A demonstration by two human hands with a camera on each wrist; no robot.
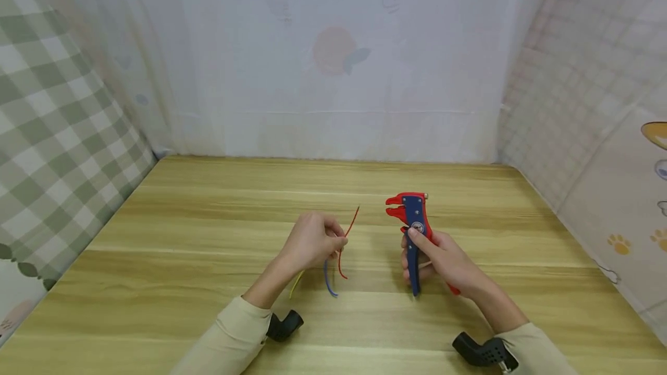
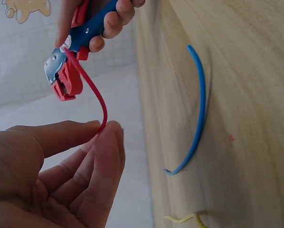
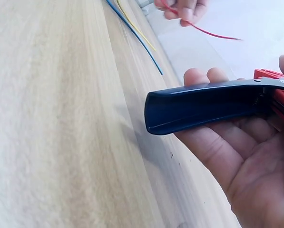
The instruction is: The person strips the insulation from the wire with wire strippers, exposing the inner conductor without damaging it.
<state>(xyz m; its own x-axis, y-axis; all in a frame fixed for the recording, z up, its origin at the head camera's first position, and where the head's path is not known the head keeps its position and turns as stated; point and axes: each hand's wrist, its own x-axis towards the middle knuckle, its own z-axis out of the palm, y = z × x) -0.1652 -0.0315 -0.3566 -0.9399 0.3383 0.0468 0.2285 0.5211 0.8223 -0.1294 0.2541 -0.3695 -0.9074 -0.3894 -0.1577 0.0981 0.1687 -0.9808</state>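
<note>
Left hand (image 1: 311, 240) pinches slender, smoothly curved red wire (image 2: 94, 89)

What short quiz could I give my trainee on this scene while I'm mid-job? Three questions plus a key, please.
1. Which wire does the left hand pinch: (a) blue, (b) red, (c) yellow?
2. True or false: the tool in the right hand has its jaws shut on a wire.
3. Which two wires lie on the table?

Key:
1. b, the red wire.
2. False; the jaws stand apart with no wire between them.
3. The blue wire and yellow wire.
</note>
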